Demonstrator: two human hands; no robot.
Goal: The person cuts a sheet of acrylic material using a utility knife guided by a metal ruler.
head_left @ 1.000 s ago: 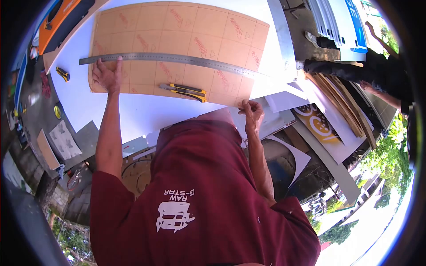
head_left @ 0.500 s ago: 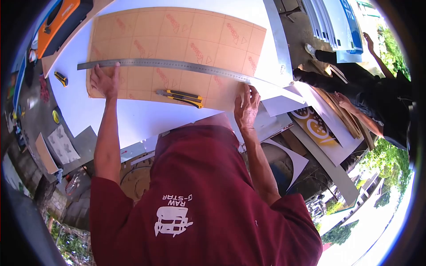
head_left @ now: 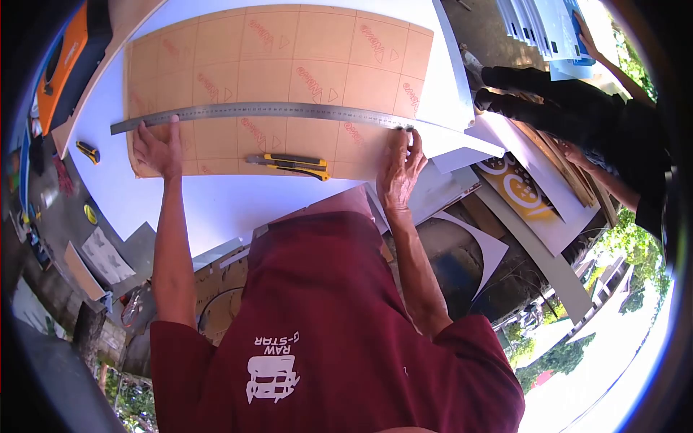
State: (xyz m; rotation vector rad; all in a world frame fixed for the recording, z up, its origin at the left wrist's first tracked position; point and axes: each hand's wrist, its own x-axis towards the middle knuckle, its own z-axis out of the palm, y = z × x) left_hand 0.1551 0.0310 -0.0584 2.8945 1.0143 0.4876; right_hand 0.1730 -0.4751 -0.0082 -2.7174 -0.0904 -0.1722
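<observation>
A steel ruler (head_left: 260,110) lies across a brown sheet (head_left: 289,65), a knife (head_left: 289,164) just below it. Left hand (head_left: 157,148) and right hand (head_left: 399,167), both spread flat, press its ends; uneven pressure could skew it. Earlier, the right hand gripped the sheet's edge below the ruler.

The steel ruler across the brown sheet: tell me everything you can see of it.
The ruler is a long, thin, grey metal strip with fine markings along it. It lies flat across the brown sheet, running nearly its full width, its ends reaching past the sheet's edges. The left hand presses its left end; the right hand has fingertips at its right end. The yellow knife lies apart, nearer the person.
</observation>
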